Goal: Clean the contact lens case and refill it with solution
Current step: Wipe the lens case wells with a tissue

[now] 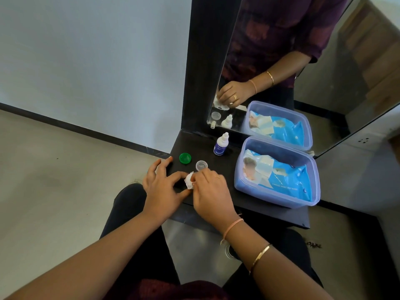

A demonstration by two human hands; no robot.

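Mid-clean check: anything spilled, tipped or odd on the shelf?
Nothing stands out. The small white dropper bottle stands upright, the round green cap and round clear cap lie loose on the black shelf, and no puddle shows. The left hand and right hand pinch the crumpled white tissue.

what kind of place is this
Likely a dressing corner at home: a tall mirror over a narrow dark shelf, holding a solution bottle and a tub of wet wipes.

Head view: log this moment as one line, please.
step: wiping | left hand, right hand: pinching white tissue | green cap, clear cap: on shelf | solution bottle: upright, untouched
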